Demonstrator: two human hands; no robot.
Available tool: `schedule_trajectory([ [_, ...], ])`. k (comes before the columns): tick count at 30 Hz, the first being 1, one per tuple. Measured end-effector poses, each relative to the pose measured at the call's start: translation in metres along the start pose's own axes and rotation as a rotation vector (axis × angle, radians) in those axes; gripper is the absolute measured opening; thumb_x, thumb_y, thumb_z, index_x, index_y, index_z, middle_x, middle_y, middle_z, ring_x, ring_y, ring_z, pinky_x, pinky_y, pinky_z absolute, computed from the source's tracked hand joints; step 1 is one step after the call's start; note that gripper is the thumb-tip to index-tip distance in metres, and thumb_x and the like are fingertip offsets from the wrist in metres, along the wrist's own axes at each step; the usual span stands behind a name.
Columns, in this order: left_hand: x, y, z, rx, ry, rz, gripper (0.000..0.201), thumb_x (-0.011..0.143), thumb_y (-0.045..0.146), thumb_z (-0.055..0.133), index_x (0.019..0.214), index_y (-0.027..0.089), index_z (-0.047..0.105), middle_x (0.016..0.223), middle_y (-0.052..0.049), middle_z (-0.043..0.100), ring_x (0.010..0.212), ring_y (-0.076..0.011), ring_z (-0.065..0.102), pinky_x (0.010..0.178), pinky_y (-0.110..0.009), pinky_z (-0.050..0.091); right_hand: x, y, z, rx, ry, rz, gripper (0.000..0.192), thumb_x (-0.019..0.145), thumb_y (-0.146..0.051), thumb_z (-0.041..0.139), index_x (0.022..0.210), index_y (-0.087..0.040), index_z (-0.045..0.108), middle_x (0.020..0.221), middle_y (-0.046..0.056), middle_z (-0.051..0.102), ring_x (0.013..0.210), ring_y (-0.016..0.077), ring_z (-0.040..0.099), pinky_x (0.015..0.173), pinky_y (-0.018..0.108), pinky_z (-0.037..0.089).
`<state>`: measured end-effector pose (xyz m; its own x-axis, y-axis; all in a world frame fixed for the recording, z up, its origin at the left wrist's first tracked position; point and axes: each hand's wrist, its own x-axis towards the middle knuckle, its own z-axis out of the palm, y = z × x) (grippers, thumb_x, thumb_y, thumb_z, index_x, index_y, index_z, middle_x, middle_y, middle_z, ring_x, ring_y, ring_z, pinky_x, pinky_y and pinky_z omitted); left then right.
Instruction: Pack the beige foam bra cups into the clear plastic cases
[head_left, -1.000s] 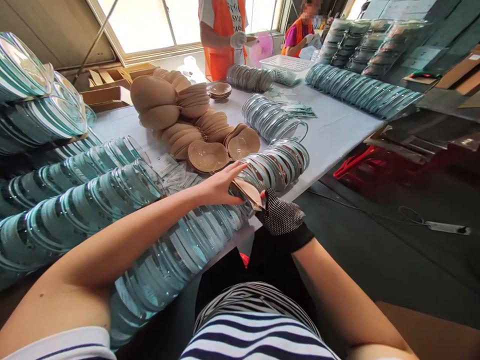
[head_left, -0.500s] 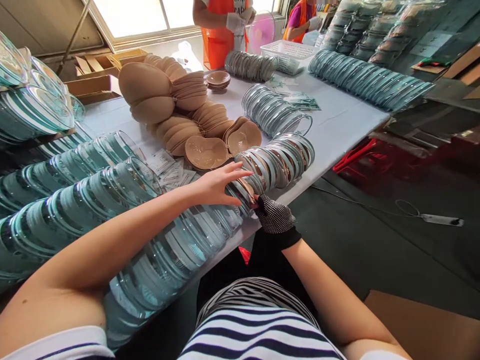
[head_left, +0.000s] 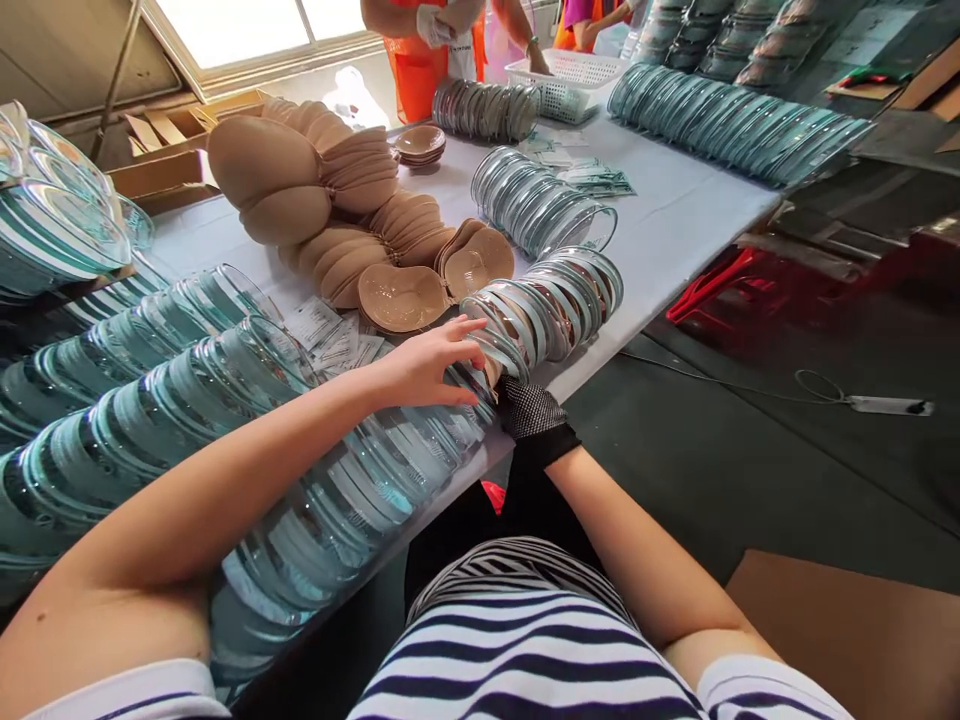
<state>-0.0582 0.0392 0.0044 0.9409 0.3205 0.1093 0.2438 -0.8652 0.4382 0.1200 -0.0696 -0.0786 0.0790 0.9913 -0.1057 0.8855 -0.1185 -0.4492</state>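
Note:
My left hand lies flat, fingers spread, on a long row of clear plastic packs that runs along the table's near edge. My right hand, in a black dotted glove, is at the table edge and grips a clear pack with a beige pad, pressed into that row. The glove's fingertips are hidden by the packs. The row continues past my hands as a curved stack. Just beyond lie open beige pads and a pile of beige cups.
Paper leaflets lie on the white table. More rows of clear packs fill the left side and far right. A white basket and a person in an orange vest are at the far end. Cardboard lies on the floor.
My right hand has pushed the beige-padded pack from a tilted, pulled-out position into the row. My left hand has stayed on the packs. The view has tipped downward.

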Motion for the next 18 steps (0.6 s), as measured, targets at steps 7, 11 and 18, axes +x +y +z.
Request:
schedule_trajectory([
  [7,0.002,0.001,-0.002,-0.001,-0.005,-0.018,0.038,0.083,0.040,0.069,0.113,0.020,0.058,0.150,-0.018,0.038,0.144,-0.0295,0.029,0.108,-0.048,0.039,-0.015,0.002,-0.021,0.735,0.043,-0.099,0.020,0.089,-0.038,0.051,0.091,-0.019,0.057,0.077,-0.001,0.066,0.054,0.0103,0.062,0.054,0.021,0.049],
  [11,0.003,0.002,-0.002,-0.012,-0.008,0.049,0.031,0.081,0.040,0.070,0.102,0.019,0.061,0.151,-0.018,0.036,0.145,-0.0314,0.028,0.112,-0.053,0.034,-0.013,-0.003,-0.012,0.748,0.182,-0.073,0.023,0.086,-0.041,0.053,0.081,-0.019,0.058,0.070,-0.001,0.064,0.056,0.0116,0.060,0.055,0.022,0.046],
  [18,0.006,0.005,0.000,-0.031,0.034,0.188,0.018,0.079,0.031,0.071,0.091,0.021,0.062,0.136,-0.011,0.054,0.135,-0.0280,0.041,0.110,-0.049,0.037,-0.002,-0.002,-0.016,0.454,0.277,-0.166,0.021,0.087,-0.036,0.052,0.082,-0.018,0.061,0.080,0.003,0.069,0.074,0.0165,0.064,0.068,0.025,0.045],
])
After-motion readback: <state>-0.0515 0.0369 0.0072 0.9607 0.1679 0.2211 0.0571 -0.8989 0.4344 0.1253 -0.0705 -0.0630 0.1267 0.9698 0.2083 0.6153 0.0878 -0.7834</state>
